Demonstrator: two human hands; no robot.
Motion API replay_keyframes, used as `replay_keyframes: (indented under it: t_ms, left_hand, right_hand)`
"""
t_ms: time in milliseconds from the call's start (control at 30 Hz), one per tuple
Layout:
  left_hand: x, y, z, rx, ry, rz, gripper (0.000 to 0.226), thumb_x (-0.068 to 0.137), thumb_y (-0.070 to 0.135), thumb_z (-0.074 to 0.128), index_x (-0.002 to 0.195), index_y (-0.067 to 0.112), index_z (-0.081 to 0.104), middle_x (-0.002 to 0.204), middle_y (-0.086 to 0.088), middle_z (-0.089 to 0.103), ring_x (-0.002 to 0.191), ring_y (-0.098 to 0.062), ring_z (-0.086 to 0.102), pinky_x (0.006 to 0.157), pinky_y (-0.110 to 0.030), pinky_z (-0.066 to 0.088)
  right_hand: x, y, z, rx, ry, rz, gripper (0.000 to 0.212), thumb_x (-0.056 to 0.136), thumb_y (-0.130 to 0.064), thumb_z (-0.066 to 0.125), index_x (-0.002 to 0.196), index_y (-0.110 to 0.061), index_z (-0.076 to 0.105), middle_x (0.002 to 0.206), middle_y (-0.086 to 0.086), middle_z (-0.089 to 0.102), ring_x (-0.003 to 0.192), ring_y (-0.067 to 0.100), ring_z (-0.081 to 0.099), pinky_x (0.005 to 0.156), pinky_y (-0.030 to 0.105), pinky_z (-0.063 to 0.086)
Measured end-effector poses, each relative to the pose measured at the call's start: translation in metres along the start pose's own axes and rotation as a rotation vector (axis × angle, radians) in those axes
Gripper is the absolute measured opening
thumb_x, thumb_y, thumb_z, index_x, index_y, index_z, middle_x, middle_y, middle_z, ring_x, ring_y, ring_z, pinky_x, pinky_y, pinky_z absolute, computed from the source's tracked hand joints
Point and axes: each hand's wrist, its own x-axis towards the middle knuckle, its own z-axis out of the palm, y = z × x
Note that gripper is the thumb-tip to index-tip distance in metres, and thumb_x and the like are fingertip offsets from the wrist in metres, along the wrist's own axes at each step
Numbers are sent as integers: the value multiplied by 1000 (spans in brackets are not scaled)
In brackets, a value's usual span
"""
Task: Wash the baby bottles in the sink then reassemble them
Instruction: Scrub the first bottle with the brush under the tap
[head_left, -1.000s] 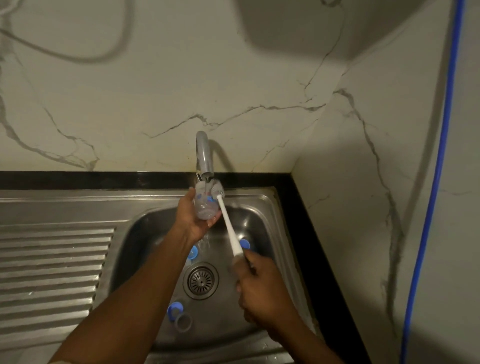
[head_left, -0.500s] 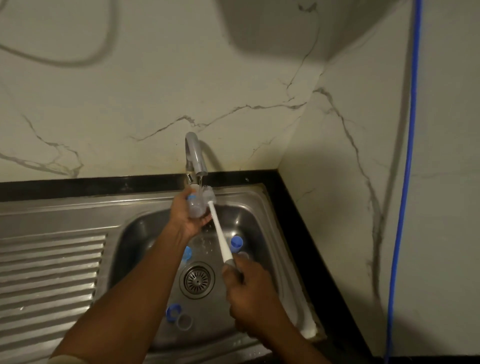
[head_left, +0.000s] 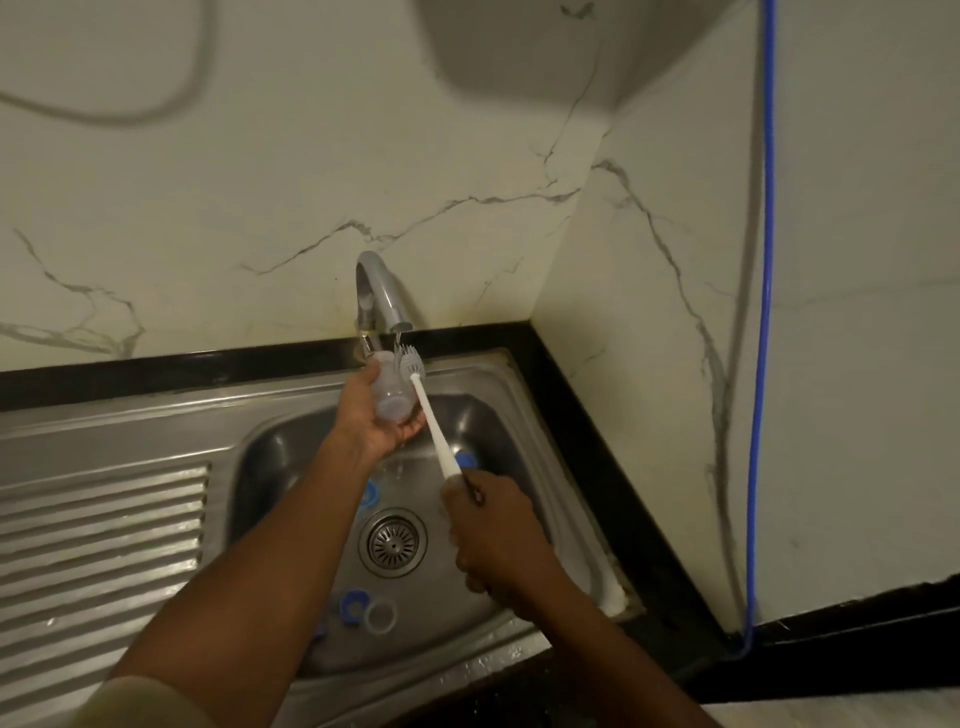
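My left hand (head_left: 375, 415) grips a small clear baby bottle (head_left: 390, 387) just under the grey tap (head_left: 382, 293), over the steel sink (head_left: 291, 447). My right hand (head_left: 493, 535) holds the white handle of a bottle brush (head_left: 428, 421). Its bristled head sits beside the bottle's upper end, right below the spout, outside the bottle. A thin stream of water falls under my left hand. Blue bottle rings (head_left: 353, 605) and a clear ring (head_left: 381, 617) lie on the sink floor near the drain (head_left: 393, 542).
A ribbed steel draining board (head_left: 98, 540) lies left of the basin. Another blue part (head_left: 466, 460) rests at the basin's right side, one more (head_left: 370, 493) beside my left forearm. Marble walls meet in a corner behind; a blue cable (head_left: 761, 364) hangs on the right wall.
The brush head has come out to the bottle's upper end under the spout. Both hands stay at the tap; the camera has shifted a little.
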Motion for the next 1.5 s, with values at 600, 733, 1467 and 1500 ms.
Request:
replay_keyframes:
  t_ms: [600,733,1467,1500]
  left_hand:
    - [19,-11,6,-202,99,30,58,90,58,54,126,12,59,97,-9,66,83,-22,61,95,-27,42]
    - [20,-19,25,-330,149,81,60,95,52,58,134,7,50,120,-19,62,100,-29,64,77,-36,58]
    - [3,-31,47,-571,186,274,49,92,31,68,129,2,53,128,-18,61,111,-29,65,92,-42,57]
    - [2,-31,45,-548,206,277,50,92,31,68,130,3,52,127,-18,60,112,-30,64,93,-42,57]
  right_hand:
    - [17,31,-33,-143,-66,-186,25,100,-37,42,87,-19,54,69,1,58,59,12,58,58,33,52]
    - [50,28,-35,-117,-47,-117,28,101,-39,40,92,-19,58,83,5,63,65,15,61,59,33,55]
    - [55,46,-71,-293,-192,-388,17,102,-30,46,111,-21,57,89,-2,63,67,4,57,51,11,36]
    - [54,55,-76,-307,-179,-395,19,101,-31,47,115,-24,58,93,2,65,71,7,59,53,12,37]
